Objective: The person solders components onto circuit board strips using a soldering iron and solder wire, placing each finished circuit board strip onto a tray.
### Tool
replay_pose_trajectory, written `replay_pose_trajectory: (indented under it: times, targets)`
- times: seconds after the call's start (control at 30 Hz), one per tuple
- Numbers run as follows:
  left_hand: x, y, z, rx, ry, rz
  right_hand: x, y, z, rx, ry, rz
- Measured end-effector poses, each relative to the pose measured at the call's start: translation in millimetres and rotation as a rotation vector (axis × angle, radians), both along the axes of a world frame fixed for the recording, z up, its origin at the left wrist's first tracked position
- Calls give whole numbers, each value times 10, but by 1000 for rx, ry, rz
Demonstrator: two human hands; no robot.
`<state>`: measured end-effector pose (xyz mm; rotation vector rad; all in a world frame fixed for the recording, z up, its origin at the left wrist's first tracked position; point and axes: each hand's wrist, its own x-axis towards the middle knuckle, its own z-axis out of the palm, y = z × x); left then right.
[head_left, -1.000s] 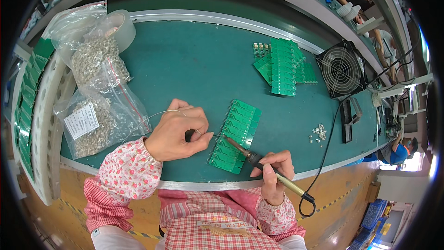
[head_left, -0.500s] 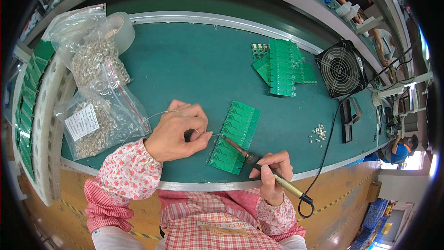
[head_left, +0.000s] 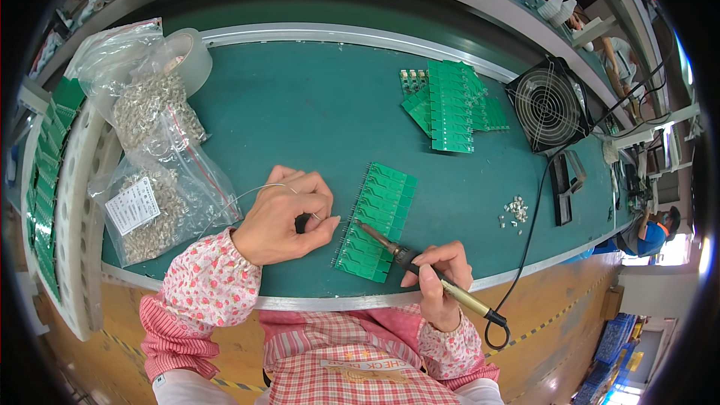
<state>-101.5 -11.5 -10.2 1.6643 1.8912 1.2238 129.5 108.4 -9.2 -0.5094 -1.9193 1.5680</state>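
Note:
A green circuit board panel (head_left: 381, 217) with a row of pins along its left edge lies on the teal bench mat (head_left: 300, 112). My right hand (head_left: 442, 279) grips a soldering iron (head_left: 409, 256), whose tip meets the board near its left pin row. Between thumb and fingers, my left hand (head_left: 289, 214) pinches a thin solder wire (head_left: 255, 189). The wire's end points at the board's left edge, close to the iron's tip. From the hand the wire trails back toward the plastic bags.
Clear bags of small metal parts (head_left: 154, 109) and a tape roll (head_left: 196, 60) lie on the left, beside a white rack of green boards (head_left: 46, 180). More green panels (head_left: 452, 105), a black fan (head_left: 549, 105), loose small parts (head_left: 515, 211) and a black holder (head_left: 562, 187) sit to the right.
The view has shifted slightly. Both hands keep their holds on the solder wire and soldering iron, and the iron's tip stays near the same part of the board's left edge.

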Motion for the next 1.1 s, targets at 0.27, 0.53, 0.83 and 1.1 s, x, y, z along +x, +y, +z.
replay_pose_trajectory:
  times: [0.27, 0.53, 0.83, 1.1]
  targets:
    - [-1, 4, -8, 20, -33, 20, -39, -56, 40, -11, -4, -125]
    - [-4, -6, -2, -48, -13, 0, -29, -12, 45, -47, -29, -44]
    - [7, 1, -10, -30, 11, -3, -65, -51, 56, 4, -89, -94]
    - [7, -1, -14, -39, 30, 2, -63, -55, 57, 16, -66, -70]
